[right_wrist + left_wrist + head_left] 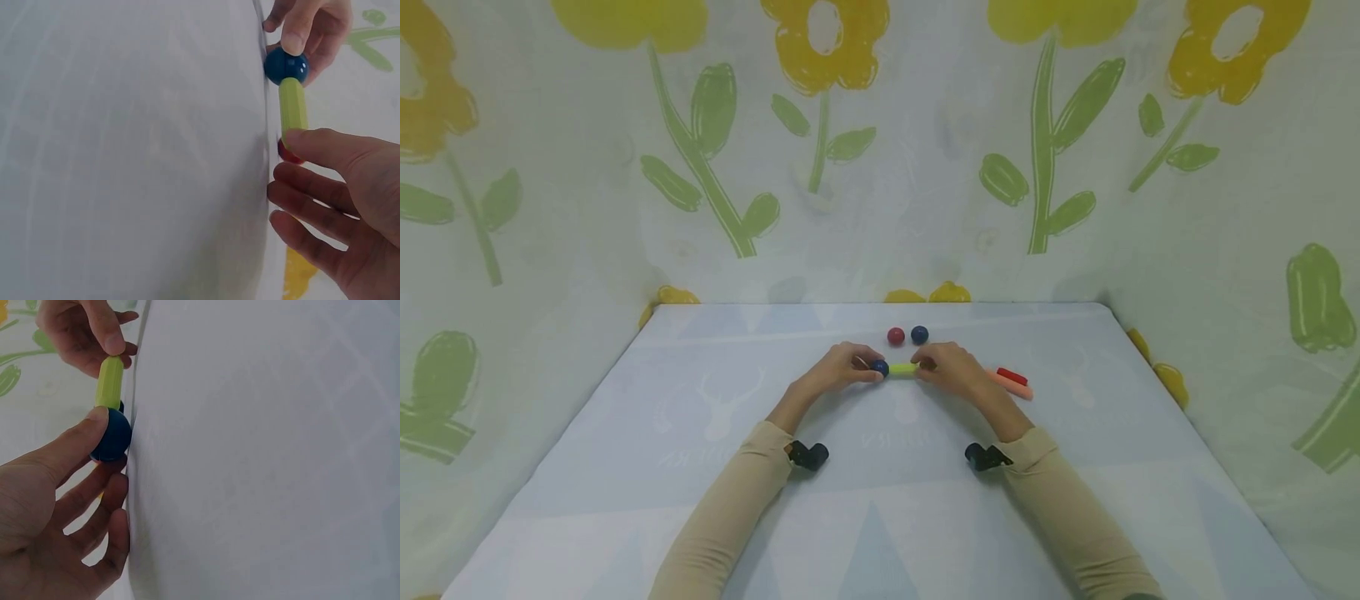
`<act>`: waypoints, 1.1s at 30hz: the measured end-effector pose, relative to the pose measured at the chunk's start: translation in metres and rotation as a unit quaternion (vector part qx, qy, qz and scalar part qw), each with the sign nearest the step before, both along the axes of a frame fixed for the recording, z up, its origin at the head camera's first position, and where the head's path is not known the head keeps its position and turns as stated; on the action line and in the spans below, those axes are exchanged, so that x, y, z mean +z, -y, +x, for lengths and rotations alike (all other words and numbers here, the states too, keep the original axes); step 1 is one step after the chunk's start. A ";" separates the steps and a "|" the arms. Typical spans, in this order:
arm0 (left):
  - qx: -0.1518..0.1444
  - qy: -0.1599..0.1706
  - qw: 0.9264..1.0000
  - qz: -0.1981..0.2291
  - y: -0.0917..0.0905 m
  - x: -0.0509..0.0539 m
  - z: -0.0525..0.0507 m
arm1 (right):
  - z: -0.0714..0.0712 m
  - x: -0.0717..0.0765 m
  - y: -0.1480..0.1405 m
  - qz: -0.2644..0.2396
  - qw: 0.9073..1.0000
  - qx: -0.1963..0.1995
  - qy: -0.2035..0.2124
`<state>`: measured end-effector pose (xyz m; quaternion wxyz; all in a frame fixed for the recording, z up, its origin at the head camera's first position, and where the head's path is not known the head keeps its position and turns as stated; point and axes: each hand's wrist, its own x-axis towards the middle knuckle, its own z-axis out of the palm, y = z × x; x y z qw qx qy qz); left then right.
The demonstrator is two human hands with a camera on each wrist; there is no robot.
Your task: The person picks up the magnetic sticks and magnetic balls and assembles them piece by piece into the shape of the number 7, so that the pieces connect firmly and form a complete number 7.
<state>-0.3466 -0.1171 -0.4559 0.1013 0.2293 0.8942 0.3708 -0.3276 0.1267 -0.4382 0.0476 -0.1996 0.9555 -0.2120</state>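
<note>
My left hand (844,367) pinches a dark blue ball (881,367) between thumb and fingers. A yellow-green ribbed stick (902,369) meets the ball at one end, and my right hand (951,368) pinches its other end. In the left wrist view the stick (110,382) touches the blue ball (112,435) under the left thumb. The right wrist view shows the right thumb on the lower part of the stick (292,106), with the blue ball (286,66) at the top.
Behind the hands lie a red ball (896,336) and a second dark blue ball (920,335). A red stick (1012,377) and an orange-pink stick (1019,388) lie right of my right hand. Flowered cloth surrounds the white table (880,500).
</note>
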 end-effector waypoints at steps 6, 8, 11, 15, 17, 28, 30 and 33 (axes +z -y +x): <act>0.002 0.002 1.000 0.000 -0.001 0.003 -0.001 | -0.001 0.005 -0.010 0.007 1.000 -0.009 0.008; 0.003 0.001 1.000 0.002 -0.001 0.004 -0.001 | -0.002 0.006 -0.013 0.010 1.000 -0.012 0.008; 0.004 0.001 1.000 0.003 -0.001 0.004 -0.001 | -0.003 0.007 -0.016 0.018 1.000 -0.013 0.006; 0.005 0.002 1.000 0.003 0.000 0.002 -0.001 | -0.005 0.005 -0.018 0.021 1.000 -0.017 0.006; 0.006 0.004 1.000 0.003 0.000 0.001 -0.001 | -0.006 0.004 -0.020 0.016 1.000 -0.020 0.004; 0.011 0.010 1.000 0.007 -0.001 -0.001 0.001 | -0.018 -0.005 -0.025 -0.003 0.999 -0.037 0.005; 0.012 0.009 1.000 0.005 -0.001 -0.001 0.002 | -0.019 -0.005 -0.026 -0.007 0.999 -0.036 0.006; 0.011 0.008 1.000 0.006 -0.001 -0.001 0.002 | -0.021 -0.006 -0.027 -0.013 0.999 -0.036 0.005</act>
